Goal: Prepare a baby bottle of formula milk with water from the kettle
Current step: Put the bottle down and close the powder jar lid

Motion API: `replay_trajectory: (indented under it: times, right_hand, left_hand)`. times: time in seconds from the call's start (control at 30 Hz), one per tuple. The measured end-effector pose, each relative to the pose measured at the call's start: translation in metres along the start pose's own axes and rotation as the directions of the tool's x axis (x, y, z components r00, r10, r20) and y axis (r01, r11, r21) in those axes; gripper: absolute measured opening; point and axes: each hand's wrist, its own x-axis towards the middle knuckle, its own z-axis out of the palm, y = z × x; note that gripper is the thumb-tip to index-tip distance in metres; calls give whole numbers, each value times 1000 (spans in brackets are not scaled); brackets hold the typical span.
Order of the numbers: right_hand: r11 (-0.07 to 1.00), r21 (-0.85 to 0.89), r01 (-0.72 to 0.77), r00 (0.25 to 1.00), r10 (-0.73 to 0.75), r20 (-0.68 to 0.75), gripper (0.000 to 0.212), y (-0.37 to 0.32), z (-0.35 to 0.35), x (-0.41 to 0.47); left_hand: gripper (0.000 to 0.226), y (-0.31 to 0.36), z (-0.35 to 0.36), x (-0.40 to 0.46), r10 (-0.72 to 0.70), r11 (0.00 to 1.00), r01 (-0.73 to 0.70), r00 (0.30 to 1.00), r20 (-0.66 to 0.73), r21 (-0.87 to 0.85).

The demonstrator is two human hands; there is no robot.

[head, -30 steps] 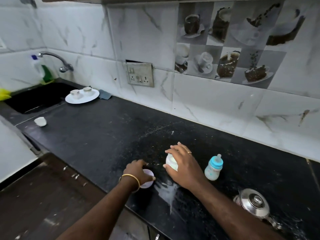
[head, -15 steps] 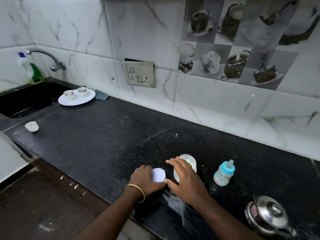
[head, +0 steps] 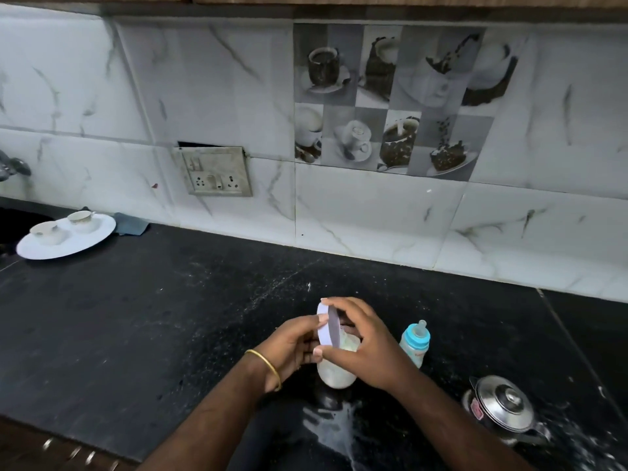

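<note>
Formula jar: translucent white, upright on the black counter, its mouth uncovered, pale powder showing inside; its lid held on edge directly above the mouth. Left hand: fingers closed around the jar's near-left side, thumb against the lid's face. Right hand: fingers pinched on the lid's rim from the far side and the near side.

Hazards, as judged: the lid stands tilted in a two-hand pinch, so a slip would drop it into the powder or onto the wet counter; the jar is steadied on one side only, so a sideways pull could tip it and spill formula.

Baby bottle: just right of the grip, upright, blue collar and teat fitted, apart from the right hand; a swing of that wrist could knock it over. Kettle: steel, lidded, further right and nearer the person.

Surface: dark stone, speckled; a white spill directly on the near side of the jar, likely slippery. Far to the left of the grip, a white plate carrying two cups; beyond it, marble-look wall tiles, a socket plate, a coffee-themed tile panel.
</note>
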Motion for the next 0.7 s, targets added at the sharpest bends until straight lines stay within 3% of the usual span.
replay_trajectory:
  times: [0.13, 0.23, 0.33, 0.47, 0.63, 0.7]
  right_hand:
    - [995, -90, -48, 995, 39, -95, 74, 2, -21, 9]
    - [951, -267, -158, 981, 121, -150, 79, 12, -27, 10]
    - [844, -473, -255, 964, 263, -51, 79, 16, -21, 8]
    - [765, -588, -264, 927, 370, 66, 76, 15, -5, 11]
    - [698, -681, -223, 896, 421, 138, 72, 13, 6, 20]
    - [692, -691, -209, 883, 437, 171, 69, 11, 7, 23]
  left_hand:
    - [48, 6, 0, 19, 82, 997, -82, 997, -9, -7]
    - [51, -17, -18, 37, 186, 952, -136, 968, -165, 276]
    - [82, -52, -31, 43, 195, 815, -117, 978, -77, 567]
    - [121, -71, -25, 44, 116, 804, -61, 992, -54, 591]
    - [80, -76, -15, 46, 184, 857, -116, 979, -86, 503]
    - [75, -78, -13, 46, 220, 856, -150, 972, -85, 494]
